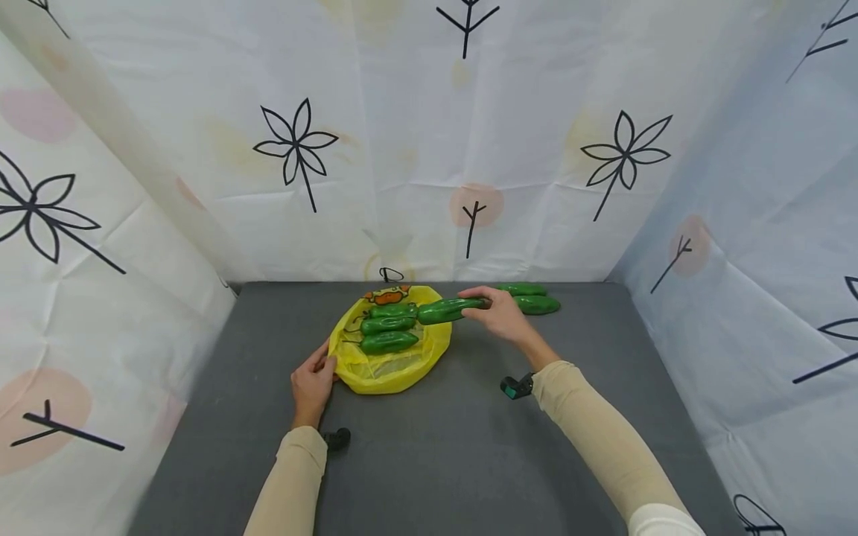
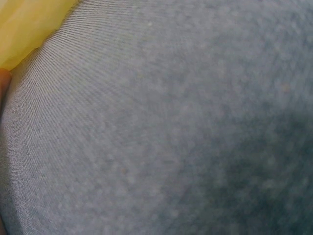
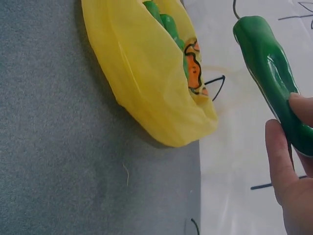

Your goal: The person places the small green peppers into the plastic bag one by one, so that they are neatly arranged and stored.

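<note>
A yellow plastic bag (image 1: 402,381) lies with its mouth spread wide on the grey table, and several green peppers (image 1: 389,342) rest inside it. My left hand (image 1: 313,383) pinches the bag's left rim between thumb and fingers. In my right hand (image 1: 499,316) a green pepper (image 1: 442,310) is held by one end, its other end reaching over the bag's right rim. The right wrist view shows thumb and fingers on this pepper (image 3: 266,63), its thin stem pointing away from the hand. Only a fingertip and a bag corner (image 2: 29,29) appear in the left wrist view.
Two more green peppers (image 1: 536,304) lie at the table's back edge, just beyond my right hand. White cloth (image 1: 415,149) printed with black plant drawings hangs behind the grey table (image 1: 429,461) and at both sides. A cartoon print (image 1: 387,295) shows on the bag's far side.
</note>
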`<act>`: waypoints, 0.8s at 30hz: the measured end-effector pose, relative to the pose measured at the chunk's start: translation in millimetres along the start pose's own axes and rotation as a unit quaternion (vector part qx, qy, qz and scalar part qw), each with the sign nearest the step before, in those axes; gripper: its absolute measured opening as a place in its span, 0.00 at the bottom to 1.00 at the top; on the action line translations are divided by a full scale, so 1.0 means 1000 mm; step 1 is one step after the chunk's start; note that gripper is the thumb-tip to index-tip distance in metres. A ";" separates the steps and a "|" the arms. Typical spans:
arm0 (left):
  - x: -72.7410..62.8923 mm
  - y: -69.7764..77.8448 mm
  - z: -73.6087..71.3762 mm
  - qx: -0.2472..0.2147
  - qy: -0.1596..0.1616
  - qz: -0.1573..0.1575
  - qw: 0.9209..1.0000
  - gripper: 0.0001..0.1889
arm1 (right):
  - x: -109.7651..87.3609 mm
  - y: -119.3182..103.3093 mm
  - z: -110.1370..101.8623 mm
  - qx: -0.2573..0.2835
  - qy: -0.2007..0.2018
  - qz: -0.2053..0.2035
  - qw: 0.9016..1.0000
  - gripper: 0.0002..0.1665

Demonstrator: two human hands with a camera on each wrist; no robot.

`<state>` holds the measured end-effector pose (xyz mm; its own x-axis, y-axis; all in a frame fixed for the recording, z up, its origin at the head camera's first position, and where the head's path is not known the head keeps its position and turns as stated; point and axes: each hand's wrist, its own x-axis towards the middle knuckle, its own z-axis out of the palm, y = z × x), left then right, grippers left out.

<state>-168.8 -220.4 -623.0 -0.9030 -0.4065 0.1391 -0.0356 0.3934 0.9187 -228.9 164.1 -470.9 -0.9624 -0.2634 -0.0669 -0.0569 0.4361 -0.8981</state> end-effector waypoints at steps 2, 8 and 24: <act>0.000 0.000 0.000 0.007 0.002 0.001 1.000 0.19 | 0.001 -0.003 0.002 0.002 -0.009 -0.006 1.000 0.22; 0.002 0.005 -0.001 0.015 -0.001 -0.006 1.000 0.19 | 0.007 -0.010 0.011 -0.002 -0.027 -0.013 1.000 0.22; 0.000 0.004 -0.002 0.004 -0.011 -0.010 1.000 0.19 | 0.013 -0.015 0.043 -0.023 -0.077 -0.034 0.996 0.23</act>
<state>-168.0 -220.5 -618.2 -0.9114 -0.3958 0.1126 -0.0571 0.3927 0.9179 -229.2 116.8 -477.4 -0.9043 -0.4200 -0.0761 -0.1353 0.4511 -0.8822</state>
